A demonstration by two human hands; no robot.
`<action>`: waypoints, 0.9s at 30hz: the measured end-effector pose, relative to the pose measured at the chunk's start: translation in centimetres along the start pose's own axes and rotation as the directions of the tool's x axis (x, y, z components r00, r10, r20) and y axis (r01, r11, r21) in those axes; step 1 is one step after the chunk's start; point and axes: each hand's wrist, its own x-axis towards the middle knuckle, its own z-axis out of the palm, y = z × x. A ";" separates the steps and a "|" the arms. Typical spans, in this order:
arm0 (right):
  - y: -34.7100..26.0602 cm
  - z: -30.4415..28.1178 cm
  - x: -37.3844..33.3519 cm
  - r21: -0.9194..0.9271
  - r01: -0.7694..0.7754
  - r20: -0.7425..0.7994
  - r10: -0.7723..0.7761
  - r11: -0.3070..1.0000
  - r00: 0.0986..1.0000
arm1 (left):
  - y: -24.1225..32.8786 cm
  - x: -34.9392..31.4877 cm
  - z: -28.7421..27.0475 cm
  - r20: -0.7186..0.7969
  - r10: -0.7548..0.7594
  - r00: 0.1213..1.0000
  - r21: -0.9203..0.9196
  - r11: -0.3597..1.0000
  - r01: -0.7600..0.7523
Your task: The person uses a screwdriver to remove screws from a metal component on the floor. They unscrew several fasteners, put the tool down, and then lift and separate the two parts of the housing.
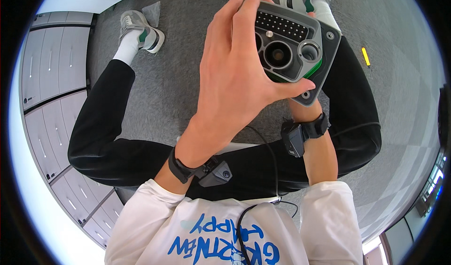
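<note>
A grey plastic case [300, 23] with a grid of small holes, round wells and a green strip along one edge is held up before me, tilted. My left hand [235, 67] is closed on its left side, fingers over the far edge and thumb along the near edge. From behind and beneath, my right hand [304, 109] supports the case; most of that hand is hidden by it. One well holds a dark round insert, and another looks hollow. A small silver knob [269, 34] sits by the hole grid.
On the grey carpet to the right lies a yellow-handled screwdriver [366, 57]. A clear plastic bag [151, 13] is by my left shoe [139, 27]. Cabinets [56, 58] line the left side. My legs spread around the space, and a black cable [272, 159] runs across my lap.
</note>
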 end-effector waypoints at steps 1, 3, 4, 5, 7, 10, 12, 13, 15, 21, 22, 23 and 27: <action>-0.2 0.3 0.3 -0.023 0.008 0.016 -0.008 1.000 1.000 | -0.1 0.0 -0.1 -0.019 0.012 1.000 0.027 1.000 -0.012; -0.5 1.2 1.5 -0.065 0.029 0.064 -0.024 0.997 0.998 | -0.7 0.1 -0.4 -0.024 0.037 0.999 0.040 0.999 -0.036; -0.6 2.0 2.3 -0.075 0.036 0.103 -0.028 0.997 0.994 | -1.0 0.1 -0.9 -0.031 0.064 0.997 0.060 0.996 -0.062; -0.8 2.4 3.2 -0.089 0.050 0.132 -0.038 0.995 0.991 | -1.1 0.2 -1.1 -0.032 0.064 0.997 0.055 0.997 -0.062; -0.7 3.0 4.8 -0.057 0.060 0.191 -0.048 0.997 0.980 | -1.3 0.3 -1.5 0.004 0.086 0.996 0.059 0.995 -0.087; -0.4 3.4 5.5 0.156 0.008 0.254 -0.048 0.988 0.966 | -1.8 0.0 -1.7 0.046 0.029 0.999 0.037 0.999 -0.030; -0.9 3.5 5.1 0.347 -0.055 0.295 -0.053 0.936 0.954 | -2.2 -0.2 -1.4 0.040 0.036 0.999 0.070 0.997 -0.039; -0.9 3.8 5.1 0.452 -0.103 0.327 -0.058 0.886 0.943 | -2.5 -0.4 -1.5 0.034 0.041 0.999 0.119 0.992 -0.045; -1.5 4.6 4.7 0.431 -0.098 0.265 -0.022 0.897 0.964 | -3.1 -0.9 -1.7 0.043 0.029 0.999 0.120 0.992 -0.034; -2.7 7.5 3.2 0.236 -0.063 -0.037 0.074 0.970 0.997 | -4.4 -2.0 -1.9 0.103 0.032 0.994 0.073 0.997 -0.039; -2.6 7.3 3.2 0.241 -0.060 -0.038 0.071 0.969 0.997 | -4.6 -2.1 -2.0 0.109 0.017 0.994 0.039 0.999 -0.021; -2.5 7.0 3.2 0.352 -0.069 0.064 0.050 0.934 0.997 | -4.9 -2.2 -2.0 0.113 0.019 0.993 0.042 0.999 -0.024; -1.7 7.4 2.9 0.326 0.008 0.049 -0.026 0.945 0.998 | -5.6 -1.9 -1.9 0.040 0.115 0.993 0.024 0.993 -0.116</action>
